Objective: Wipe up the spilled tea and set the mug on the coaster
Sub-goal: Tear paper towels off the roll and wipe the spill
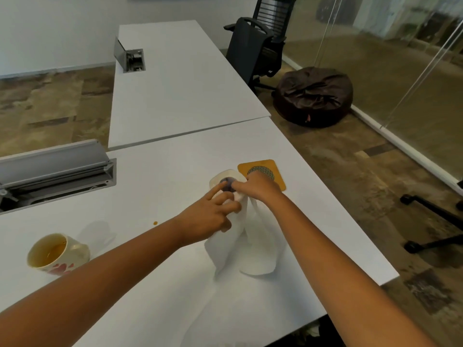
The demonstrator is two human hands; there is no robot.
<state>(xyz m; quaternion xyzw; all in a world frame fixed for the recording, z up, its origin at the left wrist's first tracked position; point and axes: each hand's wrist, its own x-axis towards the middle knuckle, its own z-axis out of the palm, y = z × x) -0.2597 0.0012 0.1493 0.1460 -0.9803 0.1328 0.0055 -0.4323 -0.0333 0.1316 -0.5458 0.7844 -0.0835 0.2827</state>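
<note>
A cream mug (58,254) with red marks lies tipped on its side at the left of the white table (160,186), some tea inside. A small tea drop (155,223) sits on the table beyond it. An upright paper towel roll (224,179) stands mid-table, with a loose sheet (240,249) hanging from it. My left hand (213,216) grips the sheet just below the roll. My right hand (258,187) holds the sheet at the roll's top edge. The orange square coaster (260,169) lies just behind my right hand.
An open grey cable hatch (57,169) is set into the table at the left. A second white table (180,78) adjoins at the back. A black office chair (260,43), a dark beanbag (313,96) and a chair base (433,221) stand on the floor to the right.
</note>
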